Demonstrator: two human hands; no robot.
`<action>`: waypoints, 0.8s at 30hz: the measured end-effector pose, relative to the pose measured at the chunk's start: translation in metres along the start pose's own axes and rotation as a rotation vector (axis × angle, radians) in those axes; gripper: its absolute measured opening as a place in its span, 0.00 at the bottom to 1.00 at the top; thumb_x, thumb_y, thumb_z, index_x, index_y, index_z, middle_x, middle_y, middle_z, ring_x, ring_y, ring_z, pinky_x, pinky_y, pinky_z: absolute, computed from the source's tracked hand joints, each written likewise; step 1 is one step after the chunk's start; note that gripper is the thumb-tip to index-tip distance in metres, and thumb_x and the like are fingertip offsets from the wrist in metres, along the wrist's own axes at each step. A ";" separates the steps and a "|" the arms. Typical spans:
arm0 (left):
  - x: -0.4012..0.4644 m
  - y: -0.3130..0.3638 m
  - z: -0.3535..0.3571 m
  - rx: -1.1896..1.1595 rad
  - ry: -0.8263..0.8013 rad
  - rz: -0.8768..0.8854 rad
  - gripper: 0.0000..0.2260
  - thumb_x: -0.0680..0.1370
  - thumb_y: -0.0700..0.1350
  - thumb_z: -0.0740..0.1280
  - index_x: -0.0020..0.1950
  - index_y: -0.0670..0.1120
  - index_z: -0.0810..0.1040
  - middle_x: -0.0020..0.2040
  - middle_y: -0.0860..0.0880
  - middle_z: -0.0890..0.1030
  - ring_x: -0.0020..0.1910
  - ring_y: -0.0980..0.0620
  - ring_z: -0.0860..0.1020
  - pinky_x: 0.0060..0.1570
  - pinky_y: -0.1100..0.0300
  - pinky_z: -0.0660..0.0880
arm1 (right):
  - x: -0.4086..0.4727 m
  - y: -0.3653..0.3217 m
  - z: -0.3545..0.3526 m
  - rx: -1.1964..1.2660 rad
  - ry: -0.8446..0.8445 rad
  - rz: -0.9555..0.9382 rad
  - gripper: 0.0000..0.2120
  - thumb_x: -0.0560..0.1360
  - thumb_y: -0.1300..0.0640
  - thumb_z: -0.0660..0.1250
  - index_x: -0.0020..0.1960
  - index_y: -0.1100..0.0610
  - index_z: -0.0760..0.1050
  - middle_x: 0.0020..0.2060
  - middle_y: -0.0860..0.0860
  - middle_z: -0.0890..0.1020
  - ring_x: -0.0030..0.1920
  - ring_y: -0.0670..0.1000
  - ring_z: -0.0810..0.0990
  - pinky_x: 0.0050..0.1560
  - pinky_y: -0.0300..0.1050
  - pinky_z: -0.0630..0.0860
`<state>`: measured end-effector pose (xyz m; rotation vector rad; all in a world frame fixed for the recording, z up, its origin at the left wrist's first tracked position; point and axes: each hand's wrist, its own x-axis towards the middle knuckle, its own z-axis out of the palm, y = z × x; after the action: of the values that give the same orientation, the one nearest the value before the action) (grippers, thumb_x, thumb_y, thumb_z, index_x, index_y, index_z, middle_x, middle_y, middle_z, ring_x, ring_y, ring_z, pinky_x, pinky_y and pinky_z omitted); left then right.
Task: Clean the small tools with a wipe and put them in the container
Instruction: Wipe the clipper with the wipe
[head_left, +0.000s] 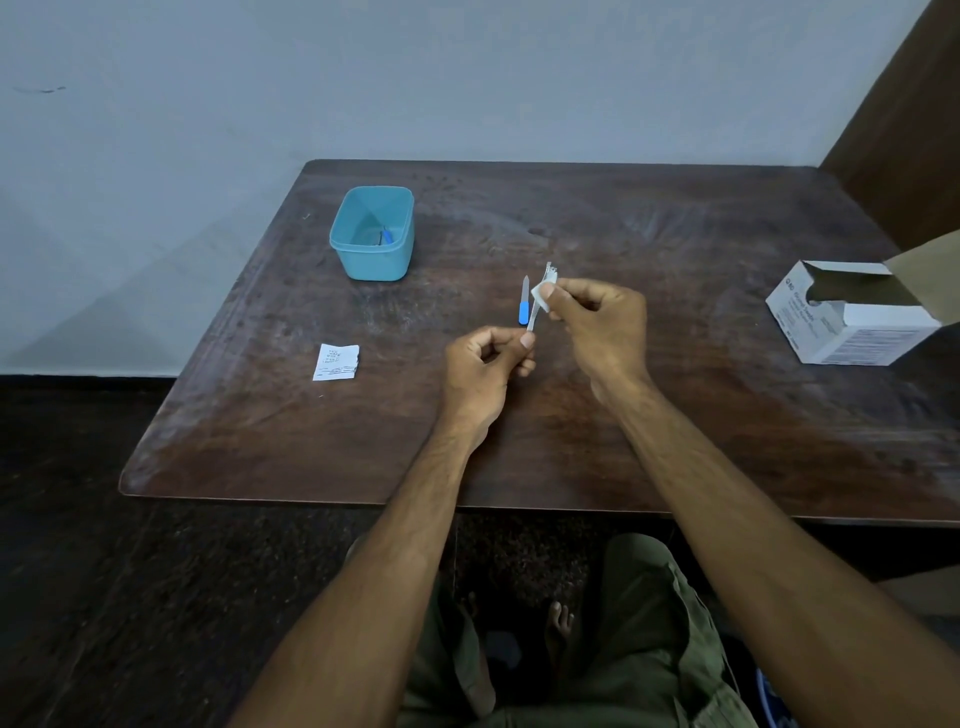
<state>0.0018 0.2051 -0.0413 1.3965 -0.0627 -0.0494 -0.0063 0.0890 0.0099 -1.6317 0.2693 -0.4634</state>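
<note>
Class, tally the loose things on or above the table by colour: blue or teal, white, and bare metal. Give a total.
Blue or teal: 2, container, blue-handled tool
White: 3, wipe, torn packet, box
Bare metal: 1, held tool
Total: 6

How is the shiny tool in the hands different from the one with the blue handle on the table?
The metal tool is held up in the air by the left hand while the right hand rubs a white wipe along it; the blue-handled tool lies untouched on the table. The metal tool is silver all over and looks longer; the other has a blue handle. Both are thin and small.
</note>
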 end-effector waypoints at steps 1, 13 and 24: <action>0.000 0.000 0.000 0.004 -0.001 0.000 0.04 0.76 0.36 0.69 0.42 0.41 0.80 0.31 0.51 0.80 0.29 0.57 0.76 0.34 0.66 0.75 | 0.000 -0.001 0.000 0.024 0.006 0.007 0.05 0.71 0.59 0.75 0.40 0.50 0.83 0.35 0.51 0.85 0.34 0.42 0.80 0.40 0.40 0.78; -0.002 0.001 -0.002 0.065 -0.021 0.015 0.03 0.77 0.36 0.69 0.43 0.41 0.81 0.33 0.51 0.81 0.30 0.58 0.77 0.36 0.66 0.76 | -0.003 0.002 0.000 -0.004 -0.055 0.133 0.03 0.72 0.56 0.74 0.40 0.51 0.82 0.33 0.46 0.82 0.29 0.38 0.74 0.30 0.29 0.71; -0.002 0.001 0.000 0.145 -0.026 0.035 0.06 0.76 0.36 0.70 0.40 0.44 0.80 0.33 0.50 0.80 0.29 0.60 0.77 0.35 0.67 0.75 | 0.001 -0.002 -0.001 -0.023 -0.068 0.135 0.03 0.74 0.56 0.72 0.42 0.53 0.83 0.32 0.44 0.82 0.29 0.38 0.74 0.31 0.30 0.71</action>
<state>-0.0004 0.2049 -0.0406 1.5391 -0.1141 -0.0341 -0.0063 0.0880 0.0125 -1.6363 0.3319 -0.3024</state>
